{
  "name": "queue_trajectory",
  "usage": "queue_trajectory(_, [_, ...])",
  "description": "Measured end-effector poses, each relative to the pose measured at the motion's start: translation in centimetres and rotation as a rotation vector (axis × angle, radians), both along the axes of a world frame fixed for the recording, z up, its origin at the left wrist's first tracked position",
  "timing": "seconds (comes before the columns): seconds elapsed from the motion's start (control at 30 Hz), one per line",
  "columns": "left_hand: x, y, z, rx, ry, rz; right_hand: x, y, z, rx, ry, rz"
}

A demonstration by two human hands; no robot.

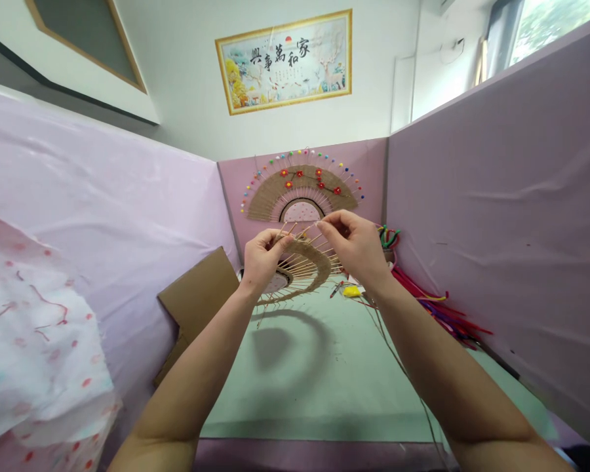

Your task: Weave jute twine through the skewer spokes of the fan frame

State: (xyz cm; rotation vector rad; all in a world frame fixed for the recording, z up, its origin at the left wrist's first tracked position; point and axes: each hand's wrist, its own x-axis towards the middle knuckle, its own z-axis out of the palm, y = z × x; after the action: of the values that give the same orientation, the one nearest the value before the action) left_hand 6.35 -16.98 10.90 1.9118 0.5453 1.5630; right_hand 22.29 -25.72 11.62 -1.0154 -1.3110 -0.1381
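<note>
Both my hands are raised above a green mat [305,387]. They hold a half-made fan [302,272] of thin wooden sticks woven round with brown twine. My left hand [263,255] is closed on the fan's left side, pinching sticks near the woven band. My right hand [354,246] is closed in a pinch at the stick tips on the upper right, on what looks like the twine. A loose strand of twine [398,360] trails down along my right forearm toward the near edge. The fan's shadow lies on the mat below.
A finished fan [302,187] with coloured beads and red flowers is fixed to the pink back partition. Coloured pipe cleaners [437,308] lie along the right partition, a yellow object [351,291] beside them. Brown cardboard [199,295] leans at the left. Patterned white cloth [34,341] hangs at far left.
</note>
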Motion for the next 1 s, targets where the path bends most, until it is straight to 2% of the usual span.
queue_trajectory(0.13, [0.2,-0.3,0.1,0.004,0.0,0.006,0.1,1.0,0.3,0.041,-0.079,-0.196])
queue_trajectory(0.23, [0.1,0.0,0.3,-0.013,-0.032,0.023,0.0,1.2,-1.1,0.003,-0.073,-0.263])
queue_trajectory(0.3, [0.0,0.3,0.3,-0.008,-0.062,0.038,-0.1,1.4,-2.6,-0.042,-0.009,-0.207])
queue_trajectory(0.37, [0.0,0.9,0.4,0.01,-0.091,0.04,-0.2,1.7,-4.0,-0.121,0.064,-0.084])
queue_trajectory(0.47, [0.4,1.9,1.3,0.042,-0.12,0.003,-0.1,2.7,-4.9,-0.223,0.146,0.076])
queue_trajectory(0.57, [1.3,3.1,3.5,0.043,-0.184,-0.086,0.4,3.7,-3.8,-0.178,0.16,0.112])
queue_trajectory(0.67, [2.4,4.1,6.3,-0.018,-0.283,-0.176,1.2,4.1,-1.3,-0.064,0.115,0.069])
queue_trajectory(0.73, [2.8,4.5,7.6,-0.061,-0.317,-0.215,1.8,3.9,0.1,-0.019,0.076,0.015])
queue_trajectory(0.83, [3.0,4.6,7.6,-0.137,-0.331,-0.275,2.4,3.5,1.1,-0.025,0.027,-0.051])
queue_trajectory(1.0, [2.1,4.5,6.1,-0.209,-0.279,-0.375,2.7,3.2,0.5,-0.083,-0.029,-0.065])
